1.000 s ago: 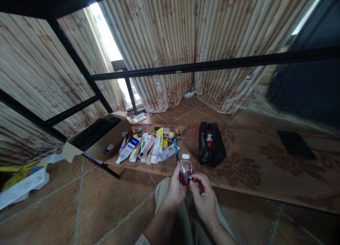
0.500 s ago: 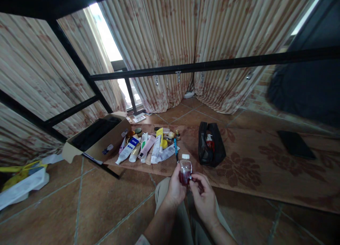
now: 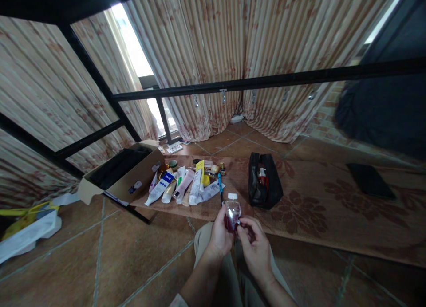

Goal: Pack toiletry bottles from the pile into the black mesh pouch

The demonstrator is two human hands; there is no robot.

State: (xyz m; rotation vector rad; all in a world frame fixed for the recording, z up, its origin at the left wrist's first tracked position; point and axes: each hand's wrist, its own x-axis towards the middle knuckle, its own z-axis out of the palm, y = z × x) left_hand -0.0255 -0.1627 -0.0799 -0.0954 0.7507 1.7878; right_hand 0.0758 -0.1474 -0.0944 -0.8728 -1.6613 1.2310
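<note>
Red liquid fills the small clear bottle with the white cap, and across the last second almost nothing about it has shifted: it sits at the same height over the lap, upright, cap pointing away from the person. Both hands keep their places too, so the handling reads as a pause or a very fine finger adjustment rather than a move anywhere.

From the head view, the left hand is wrapped around the bottle's left side and lower part, closed on it. The right hand sits just right of the bottle, thumb and forefinger pinched narrow at its lower right edge, touching it.

Beyond the bottle, on the patterned rug, a black pouch lies open just to its right. A spread of tubes lies to the bottle's left, and farther left stands a cardboard box.
</note>
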